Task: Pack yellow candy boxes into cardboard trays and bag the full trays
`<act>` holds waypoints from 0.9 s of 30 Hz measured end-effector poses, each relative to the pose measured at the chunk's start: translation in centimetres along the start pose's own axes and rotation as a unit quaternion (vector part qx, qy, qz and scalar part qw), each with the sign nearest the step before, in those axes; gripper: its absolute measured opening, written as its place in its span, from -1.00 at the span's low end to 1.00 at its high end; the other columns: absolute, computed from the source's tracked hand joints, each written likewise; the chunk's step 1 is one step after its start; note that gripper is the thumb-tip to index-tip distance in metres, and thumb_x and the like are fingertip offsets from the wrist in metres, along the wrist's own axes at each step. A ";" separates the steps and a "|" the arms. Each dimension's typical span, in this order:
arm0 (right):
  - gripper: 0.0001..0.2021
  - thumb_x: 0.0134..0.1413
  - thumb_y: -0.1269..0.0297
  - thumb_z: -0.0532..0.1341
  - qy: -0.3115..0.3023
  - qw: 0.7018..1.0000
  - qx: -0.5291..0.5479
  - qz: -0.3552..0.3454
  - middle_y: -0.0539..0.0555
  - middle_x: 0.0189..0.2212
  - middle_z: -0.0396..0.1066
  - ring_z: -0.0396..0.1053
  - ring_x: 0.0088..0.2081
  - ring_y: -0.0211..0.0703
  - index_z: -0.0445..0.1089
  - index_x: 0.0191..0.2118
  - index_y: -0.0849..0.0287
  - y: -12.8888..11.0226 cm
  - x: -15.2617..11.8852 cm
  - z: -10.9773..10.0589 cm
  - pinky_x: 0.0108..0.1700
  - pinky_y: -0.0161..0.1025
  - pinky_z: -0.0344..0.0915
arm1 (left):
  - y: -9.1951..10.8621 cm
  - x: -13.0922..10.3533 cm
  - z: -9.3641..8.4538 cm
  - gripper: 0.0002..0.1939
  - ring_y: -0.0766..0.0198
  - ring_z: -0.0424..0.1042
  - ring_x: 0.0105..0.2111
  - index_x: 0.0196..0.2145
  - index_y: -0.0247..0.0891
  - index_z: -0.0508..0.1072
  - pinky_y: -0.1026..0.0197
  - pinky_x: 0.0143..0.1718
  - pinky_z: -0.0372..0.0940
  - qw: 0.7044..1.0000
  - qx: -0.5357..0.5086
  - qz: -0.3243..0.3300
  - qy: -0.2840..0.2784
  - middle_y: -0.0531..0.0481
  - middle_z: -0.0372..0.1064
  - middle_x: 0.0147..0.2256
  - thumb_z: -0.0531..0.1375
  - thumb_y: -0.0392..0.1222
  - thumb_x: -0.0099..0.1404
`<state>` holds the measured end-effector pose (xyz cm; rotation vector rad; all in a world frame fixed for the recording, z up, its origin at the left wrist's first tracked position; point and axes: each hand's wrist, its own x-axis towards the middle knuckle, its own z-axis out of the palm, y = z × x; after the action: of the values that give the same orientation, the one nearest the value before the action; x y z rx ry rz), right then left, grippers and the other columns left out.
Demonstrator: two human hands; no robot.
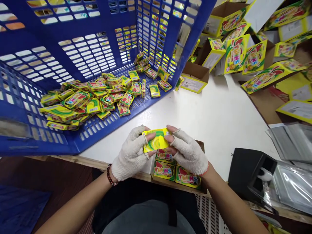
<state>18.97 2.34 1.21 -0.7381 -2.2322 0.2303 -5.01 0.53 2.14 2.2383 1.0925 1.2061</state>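
Between both hands is a small yellow-green box (158, 140), its back side turned up. My left hand (134, 152), in a white fingerless glove, grips its left end. The right end is gripped by my right hand (187, 151), gloved the same way. Just beneath the hands, a brown display carton (202, 148) stands at the table's front edge. Several small boxes printed "TWINS" (164, 170) lie in it, partly covered by my right hand. A blue plastic crate (80, 143) lies tipped toward me, with a heap of the same small boxes (97, 94) inside.
Open yellow display cartons (235, 53) are piled at the back right. A black tape dispenser (251, 172) stands to the right on the white table (219, 107). Beside it lie clear plastic sheets (294, 185). One open carton (195, 78) sits near the crate's right edge.
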 end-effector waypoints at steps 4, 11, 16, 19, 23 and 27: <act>-0.42 0.19 0.52 0.11 -0.019 0.999 0.004 0.026 0.30 0.27 0.23 0.24 0.28 0.02 0.15 0.31 0.04 -1.0 -0.6 -0.1 0.09 0.04 0.45 | 0.4 -0.7 0.4 -0.53 0.12 0.33 0.10 0.14 -0.08 0.39 -0.01 0.11 0.38 0.999 -0.033 -0.021 0.018 -0.15 0.29 0.09 0.29 -0.21 0.28; -0.60 0.25 0.35 0.07 -0.117 0.970 0.062 0.205 0.15 0.22 0.33 0.31 0.22 0.09 0.43 0.11 -0.10 -2.5 -1.4 -1.3 0.16 0.23 0.36 | 1.3 -0.8 0.1 -0.50 0.11 0.36 0.10 0.15 0.04 0.40 -0.02 0.10 0.40 0.997 -0.060 -0.030 0.026 -0.10 0.31 0.09 0.29 -0.21 0.27; -0.56 0.23 0.35 0.10 -0.090 0.981 0.046 0.166 0.18 0.23 0.31 0.21 0.29 0.09 0.36 0.19 -0.08 -2.6 -1.8 -0.7 0.22 0.23 0.29 | 2.4 -1.1 0.6 -0.55 0.13 0.38 0.09 0.10 -0.01 0.44 0.05 0.06 0.42 0.998 -0.048 -0.013 0.031 -0.12 0.34 0.08 0.29 -0.25 0.27; -0.51 0.20 0.29 0.14 -0.061 0.989 0.001 0.131 0.24 0.25 0.25 0.07 0.36 0.17 0.25 0.25 0.01 -2.5 -1.7 0.3 0.27 0.32 0.15 | 2.9 -0.8 1.5 -0.59 0.09 0.44 0.01 0.05 -0.14 0.46 0.03 0.03 0.42 0.989 -0.096 -0.103 0.038 -0.14 0.43 0.00 0.31 -0.08 0.26; -0.64 0.17 0.34 0.13 -0.008 0.989 -0.037 0.140 0.29 -0.01 0.41 0.33 0.12 0.15 0.31 0.09 0.15 -2.5 -1.0 0.6 0.13 0.21 0.28 | 2.7 0.6 2.0 -0.55 0.15 0.51 -0.28 -0.04 -0.29 0.45 0.12 -0.27 0.44 0.931 -0.208 -0.296 -0.051 -0.10 0.51 -0.25 0.15 0.13 0.33; -0.78 0.27 0.33 0.00 -0.083 0.952 0.084 0.284 0.12 -0.25 0.45 0.40 -0.22 -0.10 0.35 -0.10 0.17 -2.7 0.5 -0.6 -0.13 -0.14 0.35 | 2.1 1.8 2.1 -0.63 0.19 0.44 -0.30 -0.30 -0.27 0.44 0.15 -0.27 0.38 0.936 -0.165 -0.298 -0.088 -0.06 0.46 -0.32 0.08 0.10 0.35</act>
<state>17.91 0.42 2.95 -1.2918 -2.0675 0.7774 -1.75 0.63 3.26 1.5590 1.2573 0.8343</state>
